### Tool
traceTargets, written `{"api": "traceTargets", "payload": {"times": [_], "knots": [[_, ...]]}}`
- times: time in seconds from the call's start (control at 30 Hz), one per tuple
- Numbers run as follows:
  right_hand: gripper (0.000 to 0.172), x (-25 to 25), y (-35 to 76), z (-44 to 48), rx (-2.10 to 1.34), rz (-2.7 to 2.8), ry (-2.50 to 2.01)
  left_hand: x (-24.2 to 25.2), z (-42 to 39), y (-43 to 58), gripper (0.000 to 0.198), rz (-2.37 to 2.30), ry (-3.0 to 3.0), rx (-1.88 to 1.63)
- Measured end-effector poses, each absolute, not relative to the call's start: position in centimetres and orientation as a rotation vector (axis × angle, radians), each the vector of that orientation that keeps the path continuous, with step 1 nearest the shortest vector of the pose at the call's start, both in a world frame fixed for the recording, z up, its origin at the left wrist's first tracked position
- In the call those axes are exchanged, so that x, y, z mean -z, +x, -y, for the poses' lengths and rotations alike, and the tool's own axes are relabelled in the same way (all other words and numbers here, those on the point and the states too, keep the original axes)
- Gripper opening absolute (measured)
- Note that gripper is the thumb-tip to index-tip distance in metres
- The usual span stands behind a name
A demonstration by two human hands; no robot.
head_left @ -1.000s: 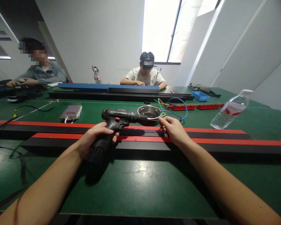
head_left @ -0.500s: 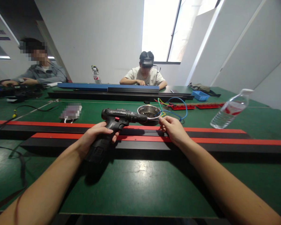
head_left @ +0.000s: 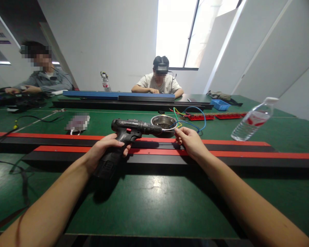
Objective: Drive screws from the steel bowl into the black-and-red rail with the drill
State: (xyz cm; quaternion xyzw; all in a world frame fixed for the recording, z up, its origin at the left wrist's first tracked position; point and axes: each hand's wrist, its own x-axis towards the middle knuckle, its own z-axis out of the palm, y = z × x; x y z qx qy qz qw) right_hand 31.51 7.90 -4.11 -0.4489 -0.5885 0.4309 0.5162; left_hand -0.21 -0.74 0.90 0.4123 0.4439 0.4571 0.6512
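Fingers point(head_left: 127, 150) of the left hand point(head_left: 103, 146) are wrapped around the handle point(head_left: 113, 154) of a black drill point(head_left: 126, 126), held above red-topped bars point(head_left: 159, 153) parallel to the near edge of the surface point(head_left: 154, 209); the right hand point(head_left: 192, 140) pinches the bit point(head_left: 168, 130) near a metal bowl point(head_left: 164, 118).

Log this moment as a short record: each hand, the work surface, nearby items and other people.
Left hand: around the grip of a black power drill
Right hand: fingers closed at the tip of the drill's bit; any screw there too small to tell
Surface: green table
Below drill: two red-topped black bars
Behind bit: metal bowl, small dark pieces inside
Right side: clear bottle
Others: two seated people
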Motion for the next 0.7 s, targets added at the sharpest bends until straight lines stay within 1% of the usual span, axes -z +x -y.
{"api": "traceTargets", "payload": {"times": [0.33, 0.7], "knots": [[0.055, 4.68, 31.83, -8.26, -1.037, 1.424, -1.064, -0.59, 0.49, -0.47, 0.03, -0.99, 0.936, -1.027], [0.056, 4.17, 31.56, -7.89, -1.05, 1.407, -1.072, -0.87, 0.79, -0.21, 0.027, -1.012, 0.925, -1.031]]}}
